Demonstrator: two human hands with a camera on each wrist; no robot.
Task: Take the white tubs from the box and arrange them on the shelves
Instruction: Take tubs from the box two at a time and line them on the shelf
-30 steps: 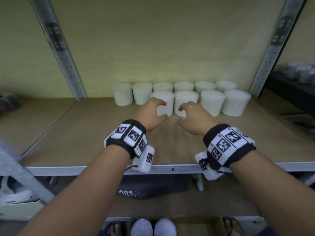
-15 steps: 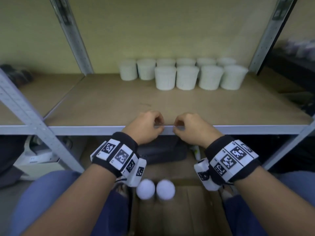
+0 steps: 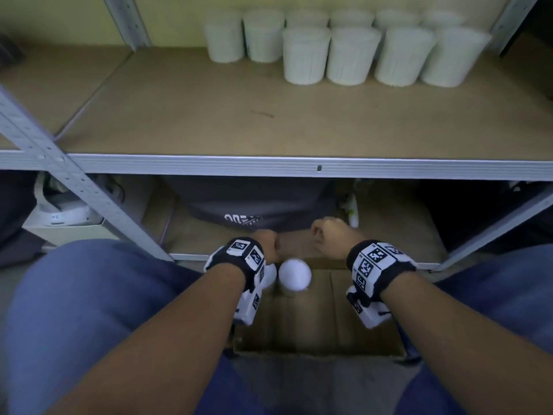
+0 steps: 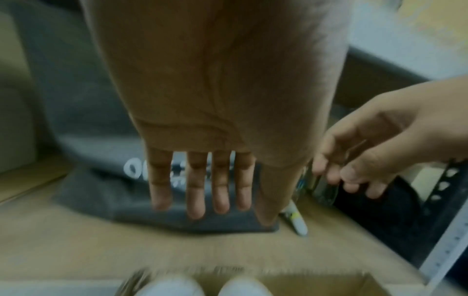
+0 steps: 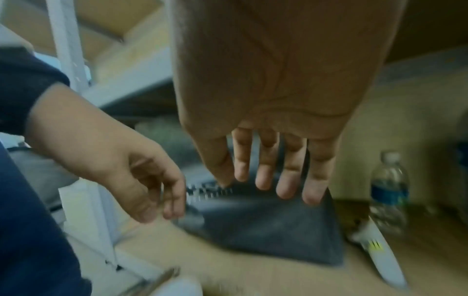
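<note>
Several white tubs (image 3: 350, 55) stand in two rows at the back right of the upper shelf (image 3: 299, 166). On the floor between my knees sits an open cardboard box (image 3: 317, 313) with two white tubs at its far end: one (image 3: 294, 275) shows fully, the other (image 3: 270, 277) is mostly hidden behind my left wrist. Both lids (image 4: 169, 286) (image 4: 243, 286) show at the bottom of the left wrist view. My left hand (image 3: 267, 247) and right hand (image 3: 327, 235) hang just above them, fingers relaxed, holding nothing. The left fingers (image 4: 195, 200) and right fingers (image 5: 286, 180) point downward.
A dark grey bag (image 3: 254, 205) lies on the lower shelf behind the box, with a water bottle (image 5: 388, 190) and a white tube (image 5: 385, 258) to its right. A grey shelf upright (image 3: 74, 187) slants down on the left. My blue-trousered knees (image 3: 89, 295) flank the box.
Both hands came off the two front tubs on the shelf, drew back past its front edge and dropped down over the box. The view tilted downward with them.
</note>
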